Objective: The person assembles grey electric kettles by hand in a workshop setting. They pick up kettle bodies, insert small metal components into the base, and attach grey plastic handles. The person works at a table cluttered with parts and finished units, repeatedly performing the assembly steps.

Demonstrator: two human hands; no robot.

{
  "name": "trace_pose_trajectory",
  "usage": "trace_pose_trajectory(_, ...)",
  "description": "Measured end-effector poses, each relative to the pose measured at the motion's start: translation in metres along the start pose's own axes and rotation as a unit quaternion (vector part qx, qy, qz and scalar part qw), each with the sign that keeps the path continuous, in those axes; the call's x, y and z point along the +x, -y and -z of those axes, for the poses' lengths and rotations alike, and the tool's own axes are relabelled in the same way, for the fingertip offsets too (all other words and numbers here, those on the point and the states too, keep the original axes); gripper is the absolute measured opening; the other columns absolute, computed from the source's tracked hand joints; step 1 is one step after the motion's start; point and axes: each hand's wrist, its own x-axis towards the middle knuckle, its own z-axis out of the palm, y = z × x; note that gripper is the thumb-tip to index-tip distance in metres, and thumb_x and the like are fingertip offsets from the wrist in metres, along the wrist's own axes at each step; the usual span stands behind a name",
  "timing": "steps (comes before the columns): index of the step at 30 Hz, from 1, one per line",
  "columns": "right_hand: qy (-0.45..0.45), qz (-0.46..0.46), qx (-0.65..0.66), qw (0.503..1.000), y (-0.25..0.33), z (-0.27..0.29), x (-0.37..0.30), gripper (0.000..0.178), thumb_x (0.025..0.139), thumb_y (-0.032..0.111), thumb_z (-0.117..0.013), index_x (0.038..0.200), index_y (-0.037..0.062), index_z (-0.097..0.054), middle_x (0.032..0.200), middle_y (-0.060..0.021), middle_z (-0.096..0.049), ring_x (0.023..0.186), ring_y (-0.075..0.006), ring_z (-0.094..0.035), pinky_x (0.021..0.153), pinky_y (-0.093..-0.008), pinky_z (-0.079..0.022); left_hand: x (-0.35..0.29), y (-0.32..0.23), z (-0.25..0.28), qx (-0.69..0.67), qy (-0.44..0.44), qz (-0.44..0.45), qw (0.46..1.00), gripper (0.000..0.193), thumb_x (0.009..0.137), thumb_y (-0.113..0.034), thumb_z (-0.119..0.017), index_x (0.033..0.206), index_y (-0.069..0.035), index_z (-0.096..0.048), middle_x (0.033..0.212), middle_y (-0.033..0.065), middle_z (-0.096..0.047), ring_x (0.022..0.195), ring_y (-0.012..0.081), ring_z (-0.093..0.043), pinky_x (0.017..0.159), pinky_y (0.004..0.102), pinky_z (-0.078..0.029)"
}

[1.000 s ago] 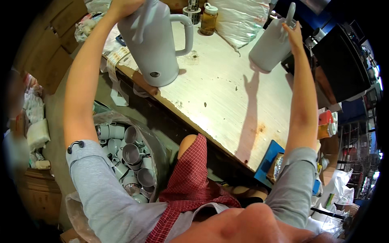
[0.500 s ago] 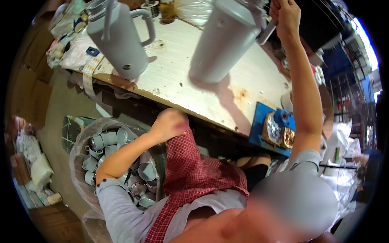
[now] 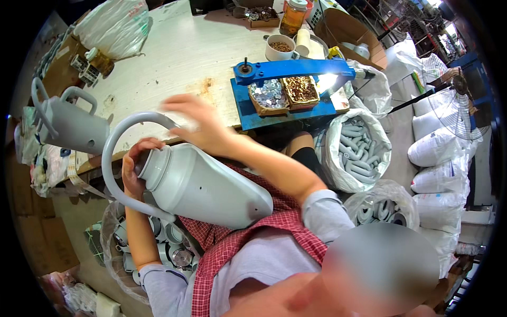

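Observation:
A large grey jug (image 3: pixel 198 179) lies tilted across my lap, its neck toward the left and its base toward the right. My left hand (image 3: pixel 138 168) wraps round its mouth, fingers on the rim. A thick curved grey carrying handle (image 3: pixel 109 164) arches around that hand. At the handle's upper end is my right hand (image 3: pixel 203 124), blurred by motion, with its fingers stretched out; whether it touches the handle is unclear. A second grey jug (image 3: pixel 74 124), with a side handle, lies tilted in view at the table's left end.
A blue press (image 3: pixel 293 70) stands on the white table (image 3: pixel 174 58), with trays of silver rivets (image 3: pixel 268 94) and brass rivets (image 3: pixel 300 89). Right of me is a sack of curved grey handles (image 3: pixel 359 148). A plastic bag of grey parts (image 3: pixel 171 243) stands at left.
The jug my right hand held up over the table is now on my lap. My left hand has moved from the apron to its mouth; my right hand has left its handle. The view has turned right.

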Motion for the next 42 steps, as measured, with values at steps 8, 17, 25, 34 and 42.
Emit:
trace_pose_trajectory(8, 0.036, -0.211, -0.466, 0.859, -0.116, 0.270, -0.104, 0.018, 0.085, 0.015, -0.066, 0.100, 0.0055, -0.064, 0.097, -0.0139, -0.065, 0.086, -0.0357, -0.064, 0.073, -0.0446, -0.052, 0.034, 0.006, -0.033, 0.048, -0.050, 0.010, 0.998, 0.065, 0.089, -0.057, -0.047, 0.100, 0.006, -0.063, 0.099, 0.0185, -0.060, 0.094, 0.0254, -0.057, 0.087, 0.0346, -0.042)
trace_pose_trajectory(17, 0.108, -0.247, -0.511, 0.816, -0.115, 0.254, -0.080, 0.017, 0.086, 0.012, -0.063, 0.101, 0.0055, -0.060, 0.097, -0.0141, -0.065, 0.082, -0.0348, -0.065, 0.070, -0.0451, -0.052, 0.053, 0.017, -0.035, 0.111, -0.049, 0.017, 0.992, 0.060, 0.088, -0.050, -0.049, 0.103, 0.005, -0.065, 0.109, 0.0183, -0.063, 0.100, 0.0247, -0.058, 0.090, 0.0336, -0.041)
trace_pose_trajectory(25, -0.013, -0.211, -0.085, 0.974, -0.041, 0.153, 0.020, 0.009, 0.088, 0.001, -0.063, 0.095, -0.0024, -0.068, 0.079, -0.0058, -0.068, 0.068, -0.0086, -0.064, 0.060, -0.0218, -0.050, 0.044, 0.021, -0.020, 0.174, -0.081, -0.001, 0.981, 0.058, 0.089, -0.050, -0.050, 0.108, 0.004, -0.064, 0.112, 0.0198, -0.063, 0.103, 0.0274, -0.060, 0.092, 0.0358, -0.044)
trace_pose_trajectory(34, 0.026, -0.261, -0.116, 0.958, -0.069, 0.141, 0.051, 0.012, 0.085, 0.008, -0.072, 0.085, -0.0027, -0.065, 0.069, -0.0057, -0.068, 0.056, -0.0086, -0.063, 0.053, -0.0210, -0.049, 0.032, 0.037, -0.008, 0.144, -0.145, 0.006, 0.979, 0.062, 0.087, -0.052, -0.051, 0.104, 0.006, -0.065, 0.110, 0.0228, -0.064, 0.103, 0.0303, -0.061, 0.092, 0.0370, -0.045)
trace_pose_trajectory(42, 0.040, -0.213, -0.124, 0.968, -0.064, 0.144, 0.041, 0.014, 0.085, 0.005, -0.069, 0.097, -0.0017, -0.068, 0.077, -0.0087, -0.069, 0.066, -0.0142, -0.066, 0.061, -0.0255, -0.052, 0.017, 0.050, -0.013, 0.131, -0.234, 0.029, 0.963, 0.049, 0.085, -0.046, -0.060, 0.084, 0.003, -0.056, 0.081, 0.0093, -0.051, 0.084, 0.0208, -0.054, 0.083, 0.0319, -0.042)
